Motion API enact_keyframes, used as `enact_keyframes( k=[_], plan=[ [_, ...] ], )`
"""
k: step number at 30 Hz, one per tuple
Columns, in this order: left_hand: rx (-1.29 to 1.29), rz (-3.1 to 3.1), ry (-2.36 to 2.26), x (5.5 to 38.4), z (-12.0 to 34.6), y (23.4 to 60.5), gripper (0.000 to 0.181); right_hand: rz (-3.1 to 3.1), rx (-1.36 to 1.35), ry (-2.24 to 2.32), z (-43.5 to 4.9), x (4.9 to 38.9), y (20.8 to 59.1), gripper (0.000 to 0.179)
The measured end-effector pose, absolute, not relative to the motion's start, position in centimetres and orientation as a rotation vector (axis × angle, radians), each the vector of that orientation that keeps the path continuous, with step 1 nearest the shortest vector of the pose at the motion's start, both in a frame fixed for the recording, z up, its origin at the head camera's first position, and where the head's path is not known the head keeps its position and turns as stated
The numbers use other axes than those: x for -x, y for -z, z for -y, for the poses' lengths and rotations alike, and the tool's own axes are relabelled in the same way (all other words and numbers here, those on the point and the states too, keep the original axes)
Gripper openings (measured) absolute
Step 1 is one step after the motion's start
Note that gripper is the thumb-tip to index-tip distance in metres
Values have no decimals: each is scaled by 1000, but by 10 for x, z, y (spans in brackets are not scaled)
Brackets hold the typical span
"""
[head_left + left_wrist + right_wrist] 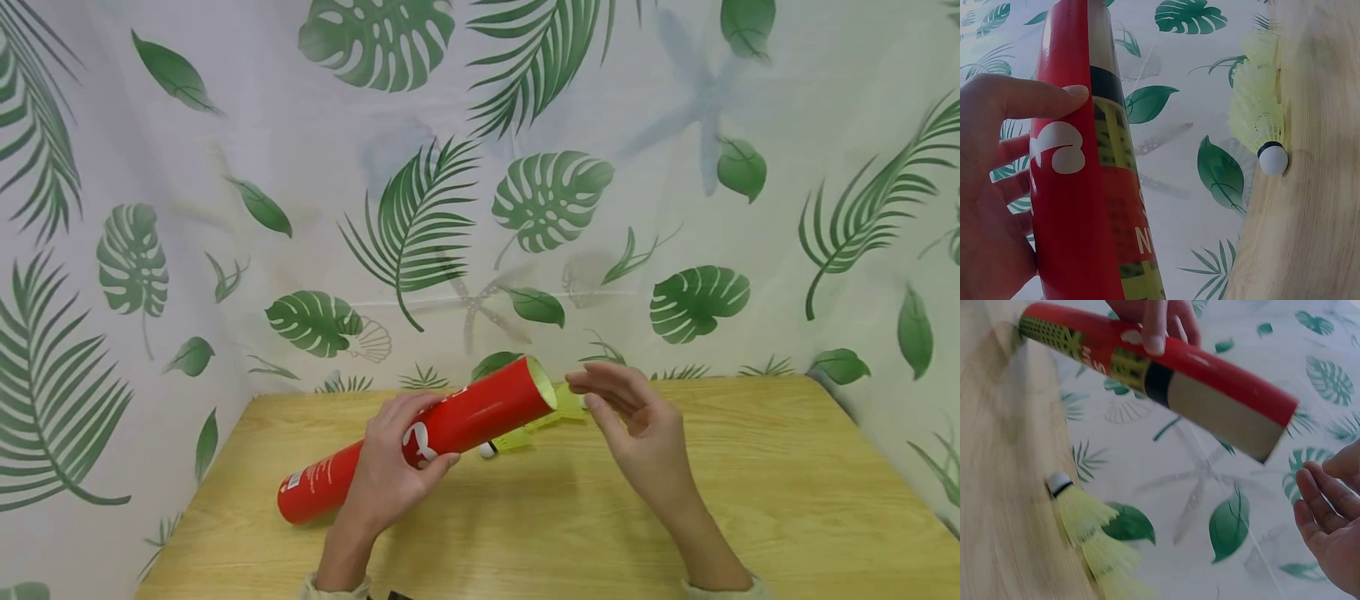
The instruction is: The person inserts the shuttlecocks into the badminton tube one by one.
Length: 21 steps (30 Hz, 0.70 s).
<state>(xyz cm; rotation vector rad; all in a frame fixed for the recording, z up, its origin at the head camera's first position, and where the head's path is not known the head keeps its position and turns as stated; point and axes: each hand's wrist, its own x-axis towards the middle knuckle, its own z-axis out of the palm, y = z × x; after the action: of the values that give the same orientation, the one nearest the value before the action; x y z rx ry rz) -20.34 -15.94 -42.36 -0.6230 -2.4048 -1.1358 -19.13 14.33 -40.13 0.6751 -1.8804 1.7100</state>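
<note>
A red shuttlecock tube is tilted, its open end raised toward the right and its other end low at the left. My left hand grips it around the middle, thumb along the near side. In the left wrist view the tube also shows a patterned yellow, red and black side. My right hand is beside the open end, fingers loosely bent, with nothing between them. In the right wrist view those fingers are apart from the tube's rim. Yellow shuttlecocks lie nested in a row behind the tube.
The wooden table spreads under both hands. Behind it hangs a white cloth printed with green leaves. A small dark object shows at the bottom edge of the head view.
</note>
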Motion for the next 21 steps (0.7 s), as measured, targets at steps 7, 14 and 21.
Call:
enact_keyframes(
  k=[7,14,21],
  plan=[
    [625,2386,1170,204,162,419,72,1882,-493,-1657,-179,203,405,29],
    [626,2359,1185,206,159,417,70,2043,-287,-1537,-209,231,427,27],
    [585,2379,1202,203,165,419,71,2239,-159,-1483,-214,252,465,27]
  ],
)
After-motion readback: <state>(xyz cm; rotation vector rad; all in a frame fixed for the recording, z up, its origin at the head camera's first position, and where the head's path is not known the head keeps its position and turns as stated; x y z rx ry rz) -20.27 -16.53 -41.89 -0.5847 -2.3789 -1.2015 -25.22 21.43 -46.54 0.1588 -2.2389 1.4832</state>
